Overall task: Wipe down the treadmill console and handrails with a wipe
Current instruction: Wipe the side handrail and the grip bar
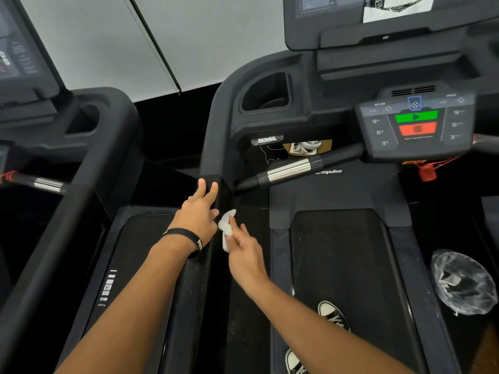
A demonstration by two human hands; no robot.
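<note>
We read "INCLINE" at the upper left of the control panel [415,125], and down its left edge 9, 6, 3; the same numbers run down its right edge (the word above them is too blurred). Below and left of the panel, the motor cover [329,184] carries "mpulse". Further left, a small label [267,140] reads "BIGMAX", mirrored.

Handrail [216,130]: matt black plastic. Grip sensor [288,170]: polished metal. Wipe [226,228]: crumpled white cloth or paper. Bag [463,282]: glossy clear plastic.

Head view – downward, close over treadmill [351,265]
</note>
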